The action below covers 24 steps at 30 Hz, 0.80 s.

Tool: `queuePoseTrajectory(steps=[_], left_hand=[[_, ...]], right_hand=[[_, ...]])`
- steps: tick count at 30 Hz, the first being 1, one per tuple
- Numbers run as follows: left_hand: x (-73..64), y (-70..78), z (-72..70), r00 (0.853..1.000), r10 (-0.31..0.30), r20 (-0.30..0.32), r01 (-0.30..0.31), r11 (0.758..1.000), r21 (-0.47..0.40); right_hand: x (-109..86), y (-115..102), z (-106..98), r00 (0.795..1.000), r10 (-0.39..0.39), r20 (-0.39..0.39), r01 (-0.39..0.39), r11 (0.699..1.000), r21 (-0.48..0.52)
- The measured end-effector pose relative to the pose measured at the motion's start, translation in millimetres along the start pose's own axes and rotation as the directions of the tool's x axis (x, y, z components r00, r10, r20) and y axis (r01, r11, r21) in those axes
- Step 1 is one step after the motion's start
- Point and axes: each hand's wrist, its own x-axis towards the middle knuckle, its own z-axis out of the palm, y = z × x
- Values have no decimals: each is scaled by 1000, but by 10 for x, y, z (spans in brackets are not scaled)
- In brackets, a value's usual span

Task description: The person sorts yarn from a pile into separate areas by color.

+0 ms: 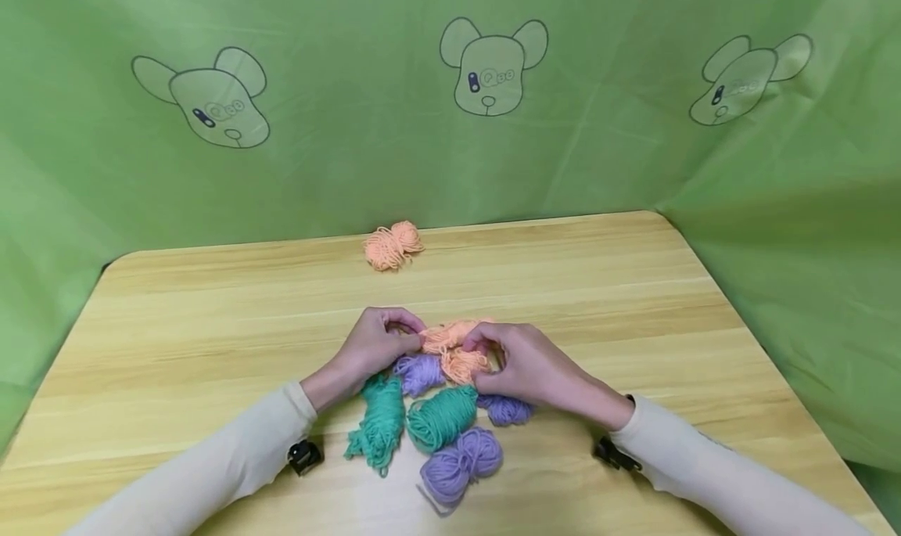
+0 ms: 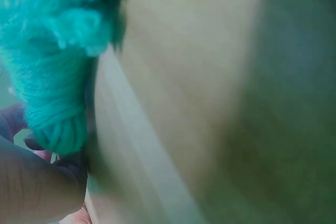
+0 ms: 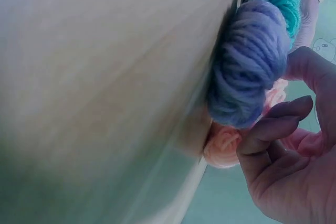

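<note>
Near the middle of the table, two peach yarn skeins lie against each other. My left hand (image 1: 369, 347) pinches the left end of the upper peach skein (image 1: 450, 334) between thumb and fingers. With curled fingers, my right hand (image 1: 531, 364) grips the lower peach skein (image 1: 461, 365) at its right side. A light purple skein (image 1: 420, 373) lies between the hands. Below the left hand is a green skein (image 1: 382, 422), large in the left wrist view. A second green skein (image 1: 443, 417) sits in the middle. Under the right hand, a darker purple skein (image 1: 505, 409) is partly hidden.
A purple skein (image 1: 461, 465) tied at its waist lies nearest the person. Another peach skein (image 1: 393, 246) rests at the far edge of the wooden table (image 1: 598, 285). Green cloth (image 1: 352, 129) with printed animal heads hangs behind and at the sides.
</note>
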Motion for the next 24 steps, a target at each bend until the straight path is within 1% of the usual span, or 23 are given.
queuePoseTrajectory(steps=[4, 12, 17, 24], left_hand=[[-2, 19, -5, 1000, 4, 10, -4, 1000, -2], [18, 33, 13, 1000, -1, 24, 2, 999, -41], [19, 35, 18, 1000, 4, 31, -3, 999, -35], [-19, 14, -31, 1000, -16, 7, 17, 1000, -10]], right_hand=[[-21, 9, -18, 1000, 9, -3, -9, 1000, 27], [-67, 19, -86, 1000, 16, -22, -15, 998, 62], [-67, 6, -106, 999, 34, -31, -31, 996, 85], [-30, 0, -110, 997, 52, -62, -43, 989, 141]])
